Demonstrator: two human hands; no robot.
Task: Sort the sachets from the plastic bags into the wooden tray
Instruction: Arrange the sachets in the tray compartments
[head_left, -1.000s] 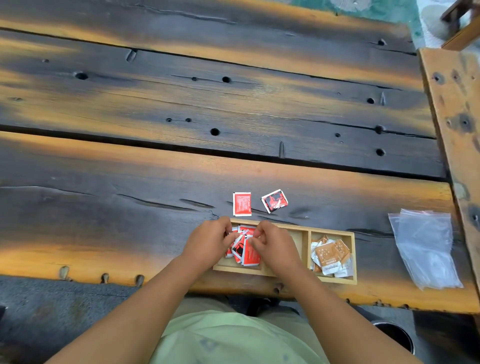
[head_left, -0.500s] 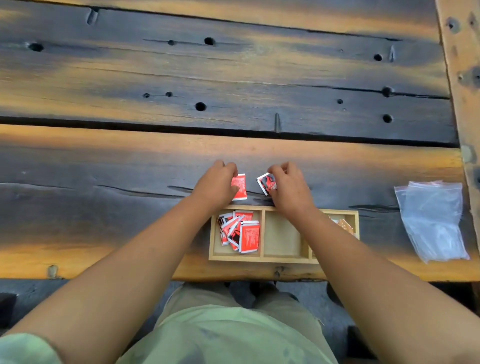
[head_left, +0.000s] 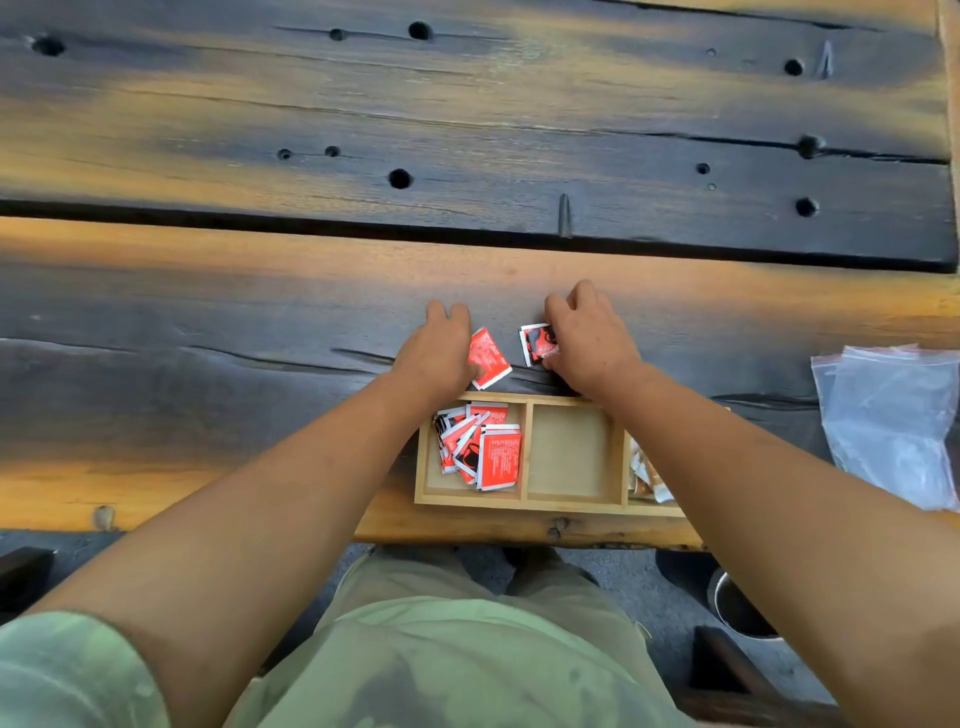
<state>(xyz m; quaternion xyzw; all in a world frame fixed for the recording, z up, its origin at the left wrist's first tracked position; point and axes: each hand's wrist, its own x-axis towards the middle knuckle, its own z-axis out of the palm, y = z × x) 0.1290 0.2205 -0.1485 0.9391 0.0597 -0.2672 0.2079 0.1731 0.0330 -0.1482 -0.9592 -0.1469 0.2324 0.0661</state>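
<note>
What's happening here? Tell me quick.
A person is sorting at a wooden table. The left hand pinches a red sachet and the right hand grips a red-and-black sachet, both just beyond the wooden tray. Its left compartment holds red sachets, its middle one is empty, and plastic bags lie to the right.

Left hand covers the red sachet's near edge; right hand covers the red-and-black sachet's side; right forearm hides most of the wooden tray's right compartment; plastic bags run off the right edge.
</note>
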